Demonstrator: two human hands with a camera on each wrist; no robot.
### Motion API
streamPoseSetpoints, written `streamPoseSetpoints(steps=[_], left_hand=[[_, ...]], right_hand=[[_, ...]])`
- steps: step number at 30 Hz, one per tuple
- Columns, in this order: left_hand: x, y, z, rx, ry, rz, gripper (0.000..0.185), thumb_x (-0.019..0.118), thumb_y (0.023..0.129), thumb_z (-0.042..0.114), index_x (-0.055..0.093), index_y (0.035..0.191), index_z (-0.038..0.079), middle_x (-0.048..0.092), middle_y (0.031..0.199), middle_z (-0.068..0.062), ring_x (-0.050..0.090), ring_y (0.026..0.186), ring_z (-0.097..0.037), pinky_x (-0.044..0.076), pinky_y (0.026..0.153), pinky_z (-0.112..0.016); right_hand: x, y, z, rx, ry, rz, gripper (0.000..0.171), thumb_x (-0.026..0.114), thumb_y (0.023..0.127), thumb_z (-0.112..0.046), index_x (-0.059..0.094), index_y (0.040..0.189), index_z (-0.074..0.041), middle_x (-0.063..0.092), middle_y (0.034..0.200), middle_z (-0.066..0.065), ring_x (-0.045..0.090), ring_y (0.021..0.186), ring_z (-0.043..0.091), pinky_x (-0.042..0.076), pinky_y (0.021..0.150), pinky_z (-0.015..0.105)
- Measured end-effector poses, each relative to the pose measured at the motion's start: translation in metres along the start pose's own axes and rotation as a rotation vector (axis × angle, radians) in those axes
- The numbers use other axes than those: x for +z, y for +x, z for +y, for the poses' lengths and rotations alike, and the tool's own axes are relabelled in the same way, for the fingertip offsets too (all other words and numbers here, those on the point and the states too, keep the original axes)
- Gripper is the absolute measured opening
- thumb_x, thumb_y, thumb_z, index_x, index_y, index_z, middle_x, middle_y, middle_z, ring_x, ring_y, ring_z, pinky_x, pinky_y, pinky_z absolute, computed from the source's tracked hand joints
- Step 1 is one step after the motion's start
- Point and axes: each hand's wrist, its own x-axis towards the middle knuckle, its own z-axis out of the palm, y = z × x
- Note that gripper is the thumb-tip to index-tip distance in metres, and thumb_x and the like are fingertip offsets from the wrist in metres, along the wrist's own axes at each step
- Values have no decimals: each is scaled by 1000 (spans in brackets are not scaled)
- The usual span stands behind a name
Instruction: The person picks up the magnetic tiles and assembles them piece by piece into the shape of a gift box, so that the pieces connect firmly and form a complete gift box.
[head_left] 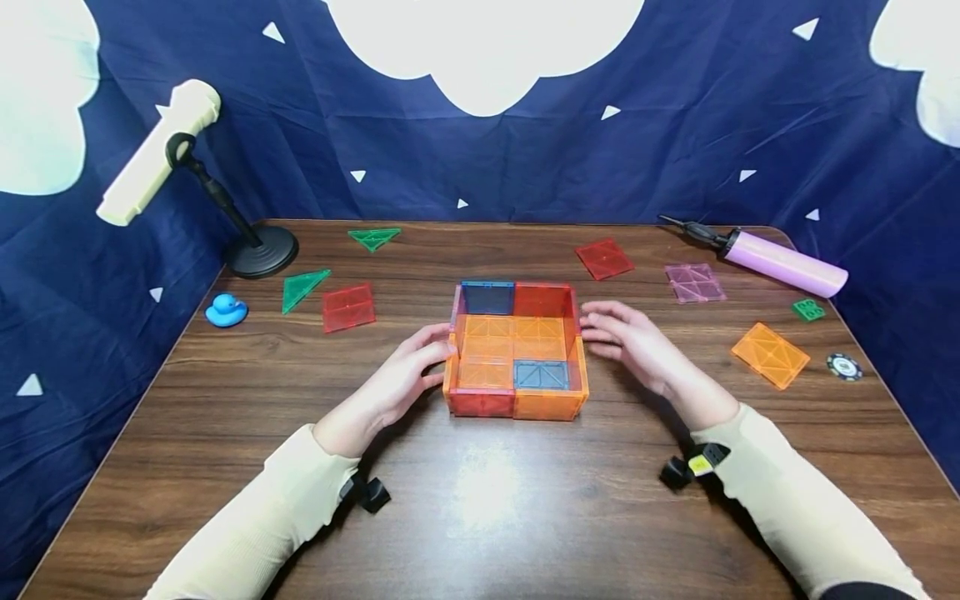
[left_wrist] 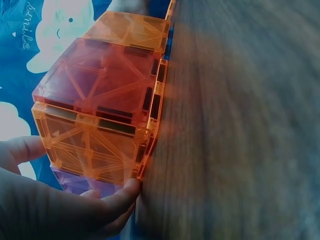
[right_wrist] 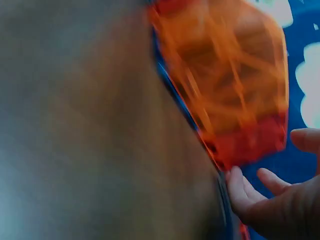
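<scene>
At the far left of the wooden table (head_left: 585, 517), a cream tube (head_left: 153, 158) leans at a slant in the clip of a black stand (head_left: 260, 252), whose round base sits near the back edge. A blue toy duck (head_left: 227, 311) is just in front of that base. Next come a green triangle tile (head_left: 303, 288), a red square tile (head_left: 348, 307) beside it, and a second green triangle tile (head_left: 374, 238) farther back.

The left hand (head_left: 397, 379) reaches in from the near left, its fingers and thumb spread and touching the left wall of the tile box (head_left: 551, 406) rather than curled round it. The open-topped box rests near the middle of the table; its walls are coloured see-through squares, with red and orange in front and blue and red behind. Its floor shows three orange squares and a blue-grey one at front right.

Behind the box to the right lies another red square tile (head_left: 604, 259). The right hand (head_left: 637, 346) is at the box's right wall, fingers apart and pinching nothing; whether a fingertip touches, I cannot tell.

Farther right are a purple square tile (head_left: 695, 283), an orange tile (head_left: 770, 356), a pink-and-black hand pump (head_left: 783, 262) lying slantwise, a green toy brick (head_left: 807, 310) and a round chip (head_left: 844, 367) near the right edge.
</scene>
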Motion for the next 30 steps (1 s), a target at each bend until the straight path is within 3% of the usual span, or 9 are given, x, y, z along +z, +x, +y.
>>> streamPoseSetpoints(steps=[5,9,14,18,23,30], left_hand=[[-1,0,-1,-5,-3,13,64,51,101,14,25,157,-2,29,160,-19,36,141,-33,30,115,-53],[-1,0,-2,-10,-8,10,65,51,101,14,24,158,-1,28,161,-18,35,142,-33,29,115,-53],[-3,0,-2,1,-21,2,65,52,100,14,24,158,-2,30,159,-20,35,141,-33,29,115,-54],[-2,0,-2,4,-24,-7,65,51,101,14,24,158,-2,30,159,-21,35,142,-33,28,116,-54],[-2,0,-2,4,-23,-7,65,51,101,14,23,158,-2,29,160,-21,34,142,-33,28,116,-54],[-1,1,-1,5,-17,-4,65,51,101,14,24,158,-2,31,160,-21,35,143,-34,28,116,-54]], right_hand=[[-18,43,-19,-30,-142,206,50,52,106,-16,40,149,8,47,140,19,53,113,15,42,106,32],[-29,78,-33,-52,-404,343,46,59,101,-15,52,141,6,54,136,22,51,113,22,40,99,34],[-40,106,-39,-29,-775,399,46,62,98,-23,54,135,3,56,134,27,51,121,38,39,106,47],[-43,120,-34,-2,-959,399,52,65,96,-28,53,133,6,54,130,31,47,123,46,35,109,51],[-36,127,-26,37,-1064,410,55,69,94,-32,52,132,5,50,130,31,38,125,50,33,105,56],[-32,131,-22,82,-1048,466,49,70,94,-29,51,129,-1,45,130,31,36,125,50,37,101,62]])
